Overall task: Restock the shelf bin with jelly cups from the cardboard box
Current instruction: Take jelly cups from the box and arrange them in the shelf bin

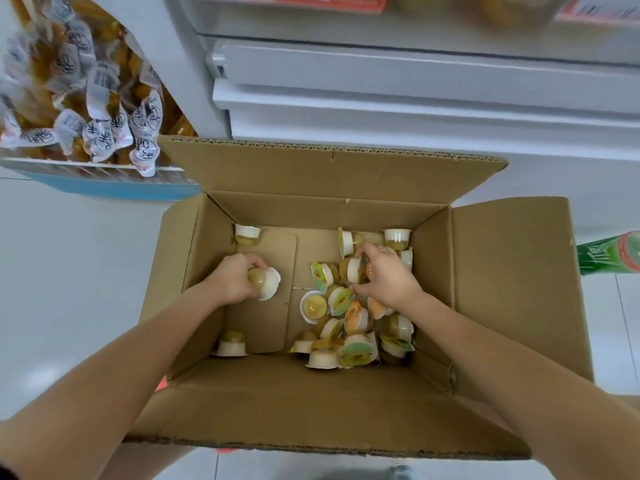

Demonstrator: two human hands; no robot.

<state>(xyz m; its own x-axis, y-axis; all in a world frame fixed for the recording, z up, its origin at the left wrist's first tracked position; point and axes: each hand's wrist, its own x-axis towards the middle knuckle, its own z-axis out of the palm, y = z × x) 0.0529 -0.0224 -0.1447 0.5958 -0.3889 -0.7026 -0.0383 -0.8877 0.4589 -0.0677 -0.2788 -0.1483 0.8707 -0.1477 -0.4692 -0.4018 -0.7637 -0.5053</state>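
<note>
An open cardboard box (346, 393) stands on the floor below me. Several jelly cups (349, 323) with yellow-green jelly and colourful lids lie heaped in its right half. Single cups rest at the far left (247, 234) and near left (231, 344) of the box floor. My left hand (232, 278) is inside the box on the left and grips one jelly cup (266, 281) lying on its side. My right hand (386, 275) is over the pile at the back right, its fingers curled round a cup (354, 270) there.
A shelf bin (114, 187) with a blue front at upper left is heaped with white-labelled packets (83, 98). White shelving (415, 95) rises behind the box. A green bottle (609, 252) lies at the right edge. The floor is pale tile.
</note>
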